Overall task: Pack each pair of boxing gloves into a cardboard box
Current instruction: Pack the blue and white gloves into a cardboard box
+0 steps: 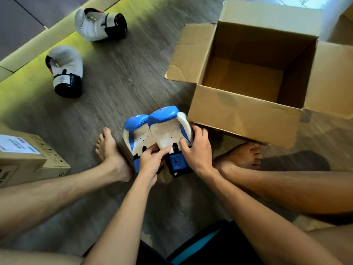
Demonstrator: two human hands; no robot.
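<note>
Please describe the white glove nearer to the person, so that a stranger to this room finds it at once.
From the open cardboard box on the right, go left across the wooden floor to two white gloves with black cuffs. The wanted one is the nearer glove, its cuff turned toward the person; the farther glove points its cuff right.

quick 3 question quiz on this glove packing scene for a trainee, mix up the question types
1. True or false: the top flaps of the cardboard box are shut.
2. What do the left hand and right hand grip? A) the blue-and-white boxing gloves B) a box flap C) a tape roll
3. How many white-and-black boxing gloves lie apart on the floor?
Key: 1 false; 2 A; 3 two.
</note>
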